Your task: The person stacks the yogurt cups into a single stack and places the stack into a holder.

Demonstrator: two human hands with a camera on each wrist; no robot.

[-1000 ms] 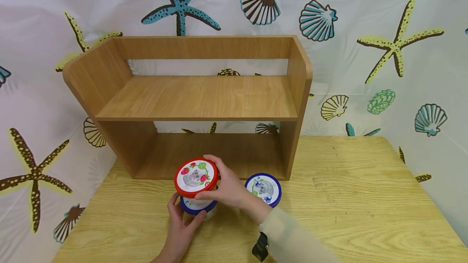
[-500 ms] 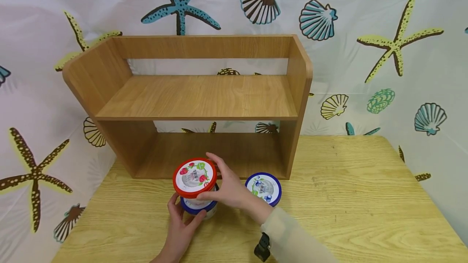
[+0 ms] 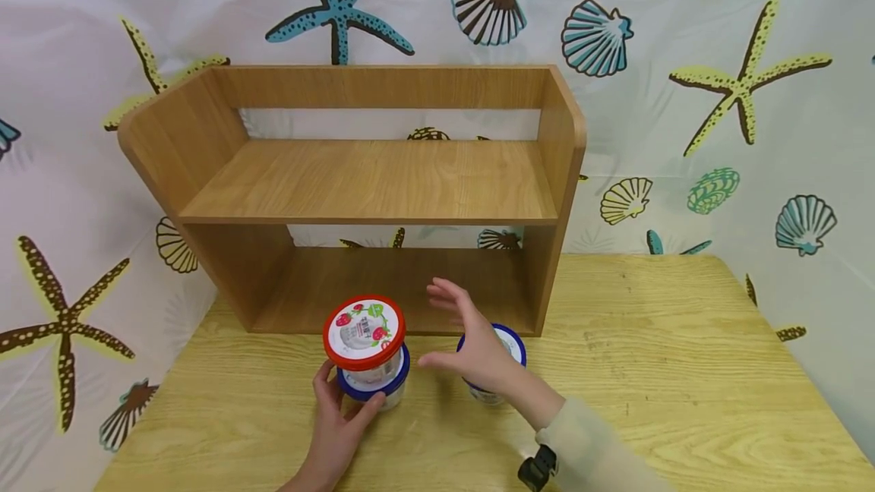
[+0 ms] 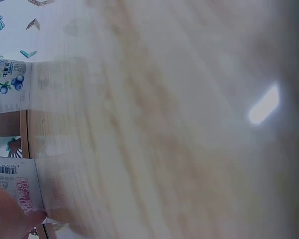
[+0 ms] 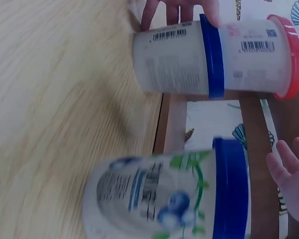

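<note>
A tub with a red lid and strawberry print [image 3: 364,331] stands on top of a tub with a blue lid [image 5: 177,62]. My left hand [image 3: 336,427] grips the lower tub, thumb on its near right side and fingers on its left. To the right of this stack, my right hand [image 3: 481,351] hovers with fingers spread and nothing in them. Partly behind that hand stands another blue-lidded tub [image 5: 154,194] with blueberry print, upright on the table. Only part of the left hand and of the gripped tub shows in the left wrist view.
A two-tier wooden shelf [image 3: 383,181] stands behind the tubs, with its lower front edge close to them. The wooden table [image 3: 670,370] extends to the right. A curtain with starfish and shell prints [image 3: 718,21] hangs behind.
My right hand has let go of the red-lidded tub and moved right, in front of the other blue-lidded tub. The left hand stays on the lower tub.
</note>
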